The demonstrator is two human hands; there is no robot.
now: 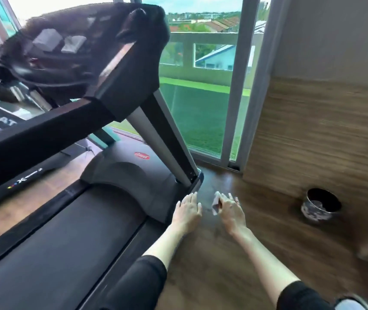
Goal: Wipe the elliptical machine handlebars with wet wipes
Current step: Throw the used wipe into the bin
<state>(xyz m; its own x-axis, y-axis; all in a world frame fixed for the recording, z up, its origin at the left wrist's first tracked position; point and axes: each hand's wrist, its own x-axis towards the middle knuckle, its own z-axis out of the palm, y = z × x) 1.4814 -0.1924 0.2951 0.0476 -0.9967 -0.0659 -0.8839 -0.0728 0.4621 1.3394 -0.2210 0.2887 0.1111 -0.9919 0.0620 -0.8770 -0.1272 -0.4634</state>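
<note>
Both my arms reach forward over the wooden floor beside a black exercise machine (71,231). My left hand (188,210) is spread flat with straight fingers, empty, at the machine's right edge. My right hand (230,211) pinches a small crumpled white wet wipe (216,203) between thumb and fingers. The machine's black side handrail (44,135) runs from the left edge up to the console (84,48), which is blurred. Both hands are well below and to the right of the handrail.
A small round bin (320,204) with a dark liner stands on the floor at the right, by a wood-panelled wall (324,135). A glass sliding door (201,97) lies ahead. The grey upright post (162,139) of the machine slants down to the floor near my left hand.
</note>
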